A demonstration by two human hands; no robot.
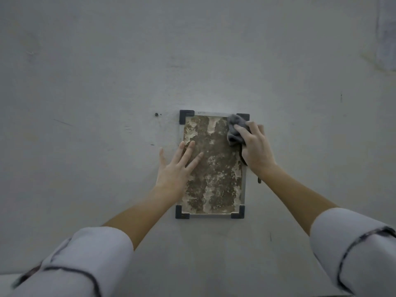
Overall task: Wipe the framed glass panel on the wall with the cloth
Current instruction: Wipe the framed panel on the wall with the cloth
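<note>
A framed glass panel hangs on the grey wall, with a thin metal frame, dark corner pieces and a mottled brown and cream surface. My right hand presses a bunched grey cloth against the panel's upper right corner. My left hand lies flat with fingers spread over the panel's left edge, partly on the glass and partly on the wall. It holds nothing. The hands hide the frame's left edge and upper right side.
A small screw sticks out of the wall left of the panel's top corner. The wall shows scuffs and faint marks. My rolled white sleeves fill the lower corners of the view.
</note>
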